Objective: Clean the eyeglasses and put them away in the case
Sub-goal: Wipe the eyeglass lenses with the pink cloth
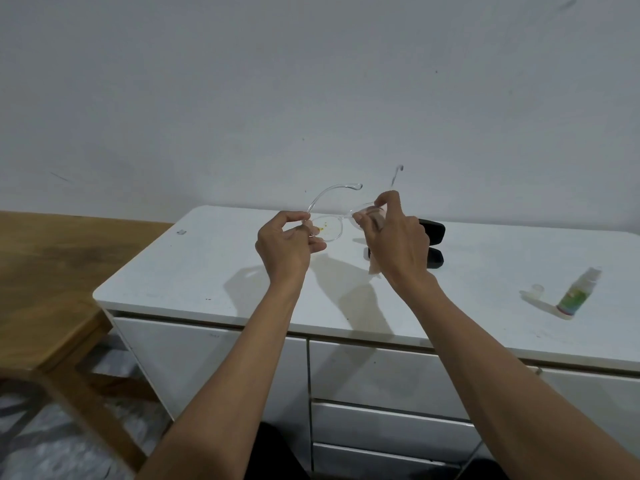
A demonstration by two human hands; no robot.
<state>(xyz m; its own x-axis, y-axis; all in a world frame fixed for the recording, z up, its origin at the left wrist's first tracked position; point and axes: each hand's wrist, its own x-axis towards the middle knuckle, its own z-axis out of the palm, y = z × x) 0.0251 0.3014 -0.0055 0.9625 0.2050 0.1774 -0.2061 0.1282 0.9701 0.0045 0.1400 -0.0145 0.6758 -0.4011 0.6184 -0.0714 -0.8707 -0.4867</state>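
Observation:
Clear-framed eyeglasses (329, 223) are held up above the white cabinet top (207, 271), temples open and pointing away. The left lens carries yellow-orange smudges. My left hand (287, 247) pinches the frame at its left hinge. My right hand (394, 237) holds a pale pink cloth (375, 268) against the right lens, which the fingers and cloth mostly hide. A black eyeglass case (434, 233) lies open on the cabinet just behind my right hand, partly covered by it.
A small spray bottle (576, 294) with a green label lies at the right of the cabinet top, its clear cap (536, 291) beside it. A wooden table (45, 282) stands to the left. White drawers sit below the top, and a white wall is behind.

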